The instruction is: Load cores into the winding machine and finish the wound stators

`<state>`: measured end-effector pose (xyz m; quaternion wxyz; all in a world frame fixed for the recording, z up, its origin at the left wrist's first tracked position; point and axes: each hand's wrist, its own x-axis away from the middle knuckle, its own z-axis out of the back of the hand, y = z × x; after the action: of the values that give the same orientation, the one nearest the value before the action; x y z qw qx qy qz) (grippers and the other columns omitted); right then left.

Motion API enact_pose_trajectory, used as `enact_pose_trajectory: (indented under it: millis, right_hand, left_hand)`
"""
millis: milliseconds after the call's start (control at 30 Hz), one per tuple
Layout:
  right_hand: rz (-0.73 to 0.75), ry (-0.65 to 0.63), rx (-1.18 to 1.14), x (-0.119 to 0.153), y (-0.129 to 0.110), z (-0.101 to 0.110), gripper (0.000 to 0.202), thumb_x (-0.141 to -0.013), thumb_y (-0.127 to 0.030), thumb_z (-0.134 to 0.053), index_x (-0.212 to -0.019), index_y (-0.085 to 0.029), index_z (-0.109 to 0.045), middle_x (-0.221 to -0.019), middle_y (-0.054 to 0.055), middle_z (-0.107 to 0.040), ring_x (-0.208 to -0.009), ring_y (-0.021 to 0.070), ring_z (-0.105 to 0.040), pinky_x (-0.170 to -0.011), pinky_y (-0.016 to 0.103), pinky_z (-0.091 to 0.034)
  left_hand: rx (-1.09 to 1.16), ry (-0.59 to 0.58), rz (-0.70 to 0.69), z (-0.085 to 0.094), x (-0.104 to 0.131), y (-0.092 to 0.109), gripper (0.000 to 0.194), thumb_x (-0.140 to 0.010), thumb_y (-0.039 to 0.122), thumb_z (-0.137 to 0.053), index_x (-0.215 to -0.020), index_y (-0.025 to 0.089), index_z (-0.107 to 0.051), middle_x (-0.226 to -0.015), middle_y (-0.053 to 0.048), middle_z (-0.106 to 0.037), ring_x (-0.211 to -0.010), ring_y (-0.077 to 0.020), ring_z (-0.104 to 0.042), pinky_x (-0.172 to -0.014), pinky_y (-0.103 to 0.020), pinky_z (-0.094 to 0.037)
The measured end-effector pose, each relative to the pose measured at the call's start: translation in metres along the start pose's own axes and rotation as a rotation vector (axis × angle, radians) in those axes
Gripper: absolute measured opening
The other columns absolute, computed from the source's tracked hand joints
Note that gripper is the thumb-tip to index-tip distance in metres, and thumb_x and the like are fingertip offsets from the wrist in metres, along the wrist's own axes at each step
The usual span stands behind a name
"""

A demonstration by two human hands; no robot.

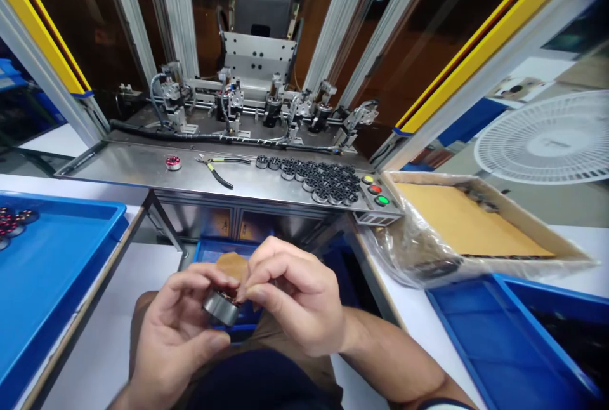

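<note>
Above my lap, my left hand (178,318) is closed around a motor stator (222,307), a short round part with a smooth metal rim and copper-coloured windings inside. The stator is tilted, and my fingers cover part of its top. My right hand (295,296) is in a pinch at the stator's upper right edge. Whatever sits between its thumb and fingertip is too small or hidden to make out. On the metal bench ahead lie wire cutters (221,169) with black and yellow handles. A red-wound stator (173,163) stands to their left.
Several black-topped stators (318,178) crowd the bench's right side, near a button box (379,199). Behind is a machine fixture row (271,108). A blue tray (57,257) with stators is left. A cardboard-lined box (476,219), blue bin (485,334) and fan (547,137) are right.
</note>
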<state>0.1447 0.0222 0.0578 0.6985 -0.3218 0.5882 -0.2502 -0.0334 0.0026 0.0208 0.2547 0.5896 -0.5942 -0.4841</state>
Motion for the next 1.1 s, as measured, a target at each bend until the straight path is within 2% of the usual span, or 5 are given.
enact_pose_trajectory:
  millis: [167, 367, 733, 1000, 1100]
  right_hand:
    - [0.065, -0.03, 0.033, -0.001, 0.003, 0.001, 0.007, -0.09, -0.016, -0.065, -0.084, -0.014, -0.068, -0.075, 0.006, -0.067, -0.067, 0.0146, -0.064, -0.061, 0.028, -0.055]
    - [0.041, 0.081, 0.068, 0.001, -0.002, -0.006, 0.007, -0.088, -0.011, -0.064, -0.084, -0.014, -0.069, -0.074, 0.004, -0.063, -0.068, 0.0132, -0.059, -0.061, 0.026, -0.05]
    - [-0.812, 0.254, -0.846, 0.028, 0.008, -0.06, 0.031, -0.071, -0.039, -0.084, -0.065, -0.014, -0.065, -0.06, -0.001, -0.059, -0.053, 0.0078, -0.051, -0.047, 0.017, -0.042]
    - [-0.852, 0.191, -1.018, 0.028, 0.012, -0.052, 0.044, -0.07, -0.054, -0.081, -0.076, -0.011, -0.074, -0.07, 0.005, -0.066, -0.065, 0.0136, -0.063, -0.053, 0.021, -0.051]
    - [-0.83, 0.116, -1.096, 0.029, 0.017, -0.052, 0.053, -0.074, -0.063, -0.075, -0.088, -0.012, -0.076, -0.08, 0.007, -0.068, -0.074, 0.0158, -0.064, -0.063, 0.026, -0.054]
  left_hand:
    - [-0.028, -0.051, 0.173, 0.007, 0.001, -0.004, 0.037, -0.074, 0.035, -0.083, -0.109, 0.029, -0.073, -0.102, -0.004, -0.072, -0.089, -0.0165, -0.07, -0.076, -0.021, -0.059]
    - [-0.051, -0.036, 0.024, 0.013, -0.004, -0.009, 0.028, -0.076, 0.034, -0.082, -0.102, 0.027, -0.074, -0.096, -0.001, -0.069, -0.095, -0.0138, -0.066, -0.085, -0.019, -0.055]
    - [-0.04, -0.003, -0.065, 0.027, -0.016, -0.009, 0.028, -0.079, 0.013, -0.077, -0.1, 0.031, -0.07, -0.121, 0.0, -0.061, -0.098, -0.0148, -0.071, -0.081, -0.023, -0.06]
    - [-0.018, -0.009, -0.059, 0.025, -0.017, -0.001, 0.027, -0.076, 0.012, -0.08, -0.093, 0.031, -0.073, -0.118, -0.002, -0.07, -0.094, -0.0188, -0.074, -0.069, -0.023, -0.062]
    - [-0.035, -0.023, -0.079, 0.023, -0.017, 0.001, 0.025, -0.074, 0.012, -0.082, -0.089, 0.03, -0.074, -0.113, -0.002, -0.074, -0.104, -0.0207, -0.072, -0.083, -0.029, -0.061]
